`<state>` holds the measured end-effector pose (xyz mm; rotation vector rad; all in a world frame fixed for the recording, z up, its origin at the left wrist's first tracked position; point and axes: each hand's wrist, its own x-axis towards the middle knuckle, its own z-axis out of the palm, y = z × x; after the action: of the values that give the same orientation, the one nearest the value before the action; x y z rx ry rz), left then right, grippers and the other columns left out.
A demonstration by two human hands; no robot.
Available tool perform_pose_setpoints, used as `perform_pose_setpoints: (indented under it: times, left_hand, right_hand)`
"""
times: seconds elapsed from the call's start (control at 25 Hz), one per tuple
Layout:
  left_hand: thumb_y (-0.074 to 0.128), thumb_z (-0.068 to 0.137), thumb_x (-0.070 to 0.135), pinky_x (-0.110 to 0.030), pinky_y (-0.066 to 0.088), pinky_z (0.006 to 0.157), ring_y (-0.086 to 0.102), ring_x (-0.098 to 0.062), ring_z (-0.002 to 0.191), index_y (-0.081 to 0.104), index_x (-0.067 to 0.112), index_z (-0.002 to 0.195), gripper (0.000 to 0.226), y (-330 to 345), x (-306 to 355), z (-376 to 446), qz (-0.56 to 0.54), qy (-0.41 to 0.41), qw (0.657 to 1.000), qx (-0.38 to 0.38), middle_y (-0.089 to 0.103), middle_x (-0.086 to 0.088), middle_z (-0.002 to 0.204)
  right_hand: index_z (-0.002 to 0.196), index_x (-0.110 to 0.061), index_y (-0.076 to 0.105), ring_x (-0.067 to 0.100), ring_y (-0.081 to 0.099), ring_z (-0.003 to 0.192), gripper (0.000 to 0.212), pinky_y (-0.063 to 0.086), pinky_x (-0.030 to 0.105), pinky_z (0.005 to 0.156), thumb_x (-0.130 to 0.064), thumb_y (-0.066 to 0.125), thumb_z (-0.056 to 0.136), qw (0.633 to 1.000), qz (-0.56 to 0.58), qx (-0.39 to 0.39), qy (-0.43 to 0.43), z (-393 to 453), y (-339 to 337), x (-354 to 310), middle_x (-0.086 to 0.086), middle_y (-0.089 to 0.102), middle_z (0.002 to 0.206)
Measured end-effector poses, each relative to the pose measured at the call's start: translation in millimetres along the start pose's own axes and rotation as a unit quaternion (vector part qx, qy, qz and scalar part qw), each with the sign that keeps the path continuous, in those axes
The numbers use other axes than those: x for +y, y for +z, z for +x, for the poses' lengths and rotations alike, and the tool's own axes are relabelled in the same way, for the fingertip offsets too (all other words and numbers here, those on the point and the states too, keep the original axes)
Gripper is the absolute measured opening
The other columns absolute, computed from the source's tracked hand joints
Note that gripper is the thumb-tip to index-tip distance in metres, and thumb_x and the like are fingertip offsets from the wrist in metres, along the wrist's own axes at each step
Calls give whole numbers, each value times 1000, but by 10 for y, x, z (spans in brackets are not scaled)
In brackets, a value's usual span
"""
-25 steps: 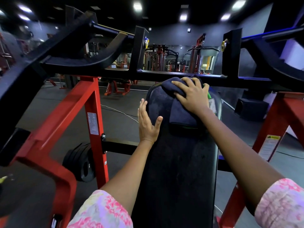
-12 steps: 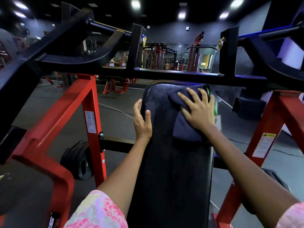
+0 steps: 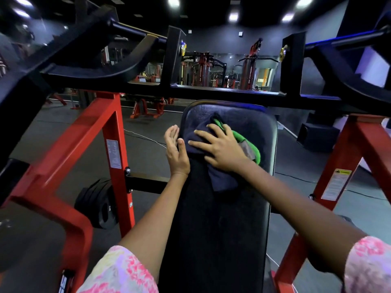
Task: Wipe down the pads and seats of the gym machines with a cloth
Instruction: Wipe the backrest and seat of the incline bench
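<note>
Red-and-black machine frame (image 3: 110, 132) w/ black crossbar over the top, stacked weight plates (image 3: 99, 205) low on the left. Long black pad (image 3: 222, 218) runs up the middle; dark blue cloth (image 3: 220, 178), green showing at its right edge, lies on the pad's upper part. Right hand (image 3: 220, 151) presses flat on cloth, fingers (image 3: 203, 134) spread; left hand (image 3: 176, 152) rests on pad's left edge beside cloth, fingers straight & together, thumb on the pad.

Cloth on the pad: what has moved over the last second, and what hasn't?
The right hand has dragged the cloth down from the pad's top edge and leftward, exposing its green side. The left hand stays at the pad's left edge, thumb on top. The red frame is unchanged.
</note>
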<state>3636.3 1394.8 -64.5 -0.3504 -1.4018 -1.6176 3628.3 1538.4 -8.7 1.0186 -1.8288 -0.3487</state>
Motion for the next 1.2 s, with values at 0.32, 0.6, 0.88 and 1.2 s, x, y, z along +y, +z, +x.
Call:
perform_pose_setpoints:
  times: [0.32,0.6,0.88,1.2]
  left_hand:
    - [35,78,78,-16,39,99,49,-29,121,30,-9,130,101,-20,0,29,-34,-17,999,21,46,-24,129]
    - [34,80,76,-22,38,102,46,-33,123,31,-7,131,98,-33,-38,69,-21,12,999,33,40,-11,130]
    - [27,80,78,-35,25,112,32,-8,129,30,-8,134,102,-17,-50,40,26,15,996,84,31,-6,139]
    - [25,84,74,-30,32,108,44,-25,124,40,-7,127,93,-25,-25,24,41,32,998,21,47,-17,131]
  right_hand:
    - [110,-29,69,36,56,105,48,46,52,79,-38,44,71,999,38,-19,14,187,8,-327,3,64,118]
    - [111,-31,68,34,55,105,49,45,51,80,-41,39,72,996,28,-65,61,311,-70,-139,3,63,120]
    - [115,-31,65,33,57,105,50,45,45,79,-44,40,74,984,1,-77,-162,195,-196,251,3,62,121]
    - [118,-29,65,35,56,109,52,46,52,81,-42,41,74,989,51,-120,-66,-98,-142,-316,3,62,124]
